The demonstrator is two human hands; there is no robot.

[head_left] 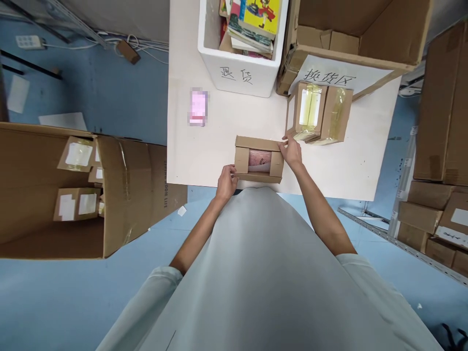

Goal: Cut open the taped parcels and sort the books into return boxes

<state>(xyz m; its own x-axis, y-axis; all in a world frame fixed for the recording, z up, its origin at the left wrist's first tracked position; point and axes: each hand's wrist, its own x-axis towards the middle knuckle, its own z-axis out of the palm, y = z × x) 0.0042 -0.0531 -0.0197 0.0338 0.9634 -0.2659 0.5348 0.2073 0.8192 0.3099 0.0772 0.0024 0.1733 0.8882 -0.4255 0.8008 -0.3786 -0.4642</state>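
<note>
A small cardboard box (241,161) lies at the table's near edge, its flaps partly folded in. Through the gap between the flaps shows a pinkish item (260,160), whose kind I cannot make out. My left hand (227,182) grips the near left corner of the box, with its fingers curled at the flap. At the far right corner, my right hand (291,150) has its fingers closed on the edge of the box. Two taped cardboard boxes (338,113) stand just beyond my right hand.
A white foam bin (239,78) holding books (256,24) stands at the back of the table (219,117), beside a large open carton (354,56). A blurred pink item (198,106) lies left. Another open carton (135,190) with small boxes lies left; stacked boxes (420,214) stand right.
</note>
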